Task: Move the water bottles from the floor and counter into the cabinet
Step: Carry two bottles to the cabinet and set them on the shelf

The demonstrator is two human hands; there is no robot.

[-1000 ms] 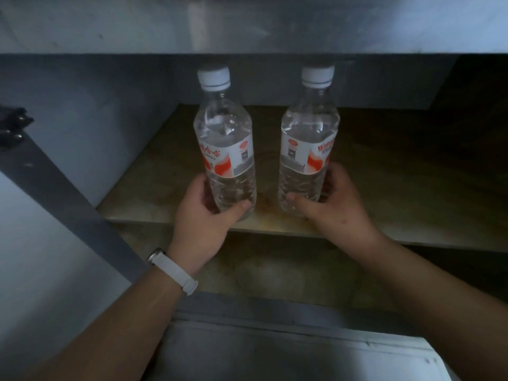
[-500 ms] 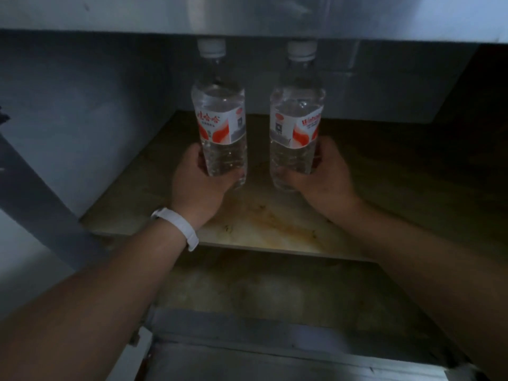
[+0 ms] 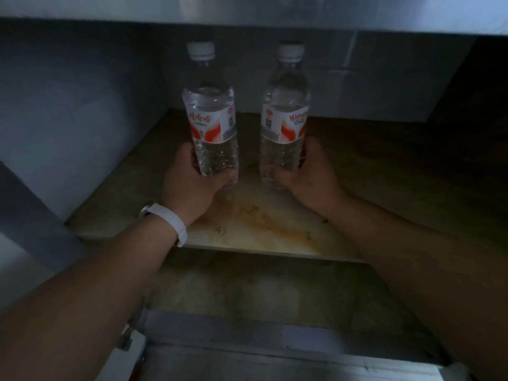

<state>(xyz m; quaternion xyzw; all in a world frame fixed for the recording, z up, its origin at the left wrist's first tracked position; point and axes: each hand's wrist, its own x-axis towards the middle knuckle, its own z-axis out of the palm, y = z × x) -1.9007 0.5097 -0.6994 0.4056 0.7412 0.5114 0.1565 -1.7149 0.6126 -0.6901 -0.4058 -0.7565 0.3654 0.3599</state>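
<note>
Two clear water bottles with white caps and red-and-white labels stand upright side by side inside the cabinet. My left hand (image 3: 189,182), with a white wristband, grips the lower part of the left bottle (image 3: 210,116). Around the base of the right bottle (image 3: 284,116) my right hand (image 3: 308,177) is closed. Both bottles are over the stained wooden shelf (image 3: 261,229), well in from its front edge; whether their bases touch it I cannot tell.
The cabinet has a grey left wall (image 3: 68,119), a grey back wall (image 3: 371,78) and a low metal top edge (image 3: 247,12) just above the caps. A lower shelf (image 3: 247,292) lies beneath. The shelf's right side is dark.
Both hands have carried the bottles from the shelf's front edge deeper into the cabinet. The view has moved closer and lower.
</note>
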